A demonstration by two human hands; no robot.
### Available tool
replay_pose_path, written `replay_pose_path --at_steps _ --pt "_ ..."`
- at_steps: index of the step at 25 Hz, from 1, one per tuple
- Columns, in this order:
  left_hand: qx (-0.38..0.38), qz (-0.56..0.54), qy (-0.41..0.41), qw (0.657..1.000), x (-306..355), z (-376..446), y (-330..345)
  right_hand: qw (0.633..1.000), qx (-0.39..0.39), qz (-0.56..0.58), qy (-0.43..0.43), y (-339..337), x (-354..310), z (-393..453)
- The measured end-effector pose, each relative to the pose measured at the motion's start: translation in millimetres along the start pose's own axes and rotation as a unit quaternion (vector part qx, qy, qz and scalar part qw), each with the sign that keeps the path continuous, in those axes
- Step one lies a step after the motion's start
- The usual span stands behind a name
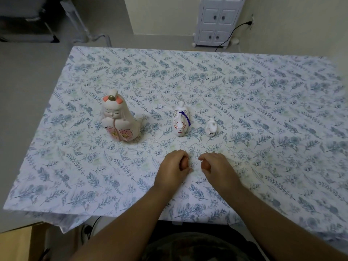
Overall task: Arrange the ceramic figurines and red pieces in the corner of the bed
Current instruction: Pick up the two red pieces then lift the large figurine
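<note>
A white cabinet (pixel 218 19) with small panelled doors and dark knobs stands against the wall, far beyond the grip and a little to its right. A black cable (pixel 228 37) runs from a wall outlet (pixel 250 22), just right of the cabinet, down toward the floor. Far up and left of the grip, dark furniture (pixel 24 25) with a metal frame (pixel 79 21) sits on the grey floor (pixel 32 76).

Three figurines in row on bed (pixel 244 91) — doll figurine (pixel 119 120) left, horse figurine (pixel 181 120) middle, small animal figurine (pixel 211 127) right, just beside horse. Nearer camera — left hand (pixel 174 166) and right hand (pixel 216 166) side by side, apart, each around small piece (pixel 185 163).
</note>
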State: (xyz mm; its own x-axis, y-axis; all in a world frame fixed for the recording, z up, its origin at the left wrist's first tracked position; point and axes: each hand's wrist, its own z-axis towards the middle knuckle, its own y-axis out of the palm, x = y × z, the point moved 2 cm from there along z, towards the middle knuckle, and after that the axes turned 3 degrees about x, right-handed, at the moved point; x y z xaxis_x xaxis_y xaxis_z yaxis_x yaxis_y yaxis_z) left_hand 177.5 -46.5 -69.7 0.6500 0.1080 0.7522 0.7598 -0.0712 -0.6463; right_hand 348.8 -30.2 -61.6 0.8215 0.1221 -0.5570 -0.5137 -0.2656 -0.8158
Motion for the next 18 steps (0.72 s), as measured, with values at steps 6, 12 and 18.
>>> replay_pose_path --at_steps 6,12,18 --pt "-0.025 0.005 -0.009 1.0 -3.1 2.7 -1.4 0.999 -0.006 0.03 0.024 2.1 2.0 -0.8" --pt "-0.034 0.011 -0.018 0.999 -4.6 3.6 -2.6 0.998 -0.014 0.04 0.046 0.4 1.7 1.6" --pt "-0.057 0.014 -0.026 0.998 2.4 3.6 -5.4 0.997 -0.025 0.064 0.047 -1.9 0.8 -0.1"
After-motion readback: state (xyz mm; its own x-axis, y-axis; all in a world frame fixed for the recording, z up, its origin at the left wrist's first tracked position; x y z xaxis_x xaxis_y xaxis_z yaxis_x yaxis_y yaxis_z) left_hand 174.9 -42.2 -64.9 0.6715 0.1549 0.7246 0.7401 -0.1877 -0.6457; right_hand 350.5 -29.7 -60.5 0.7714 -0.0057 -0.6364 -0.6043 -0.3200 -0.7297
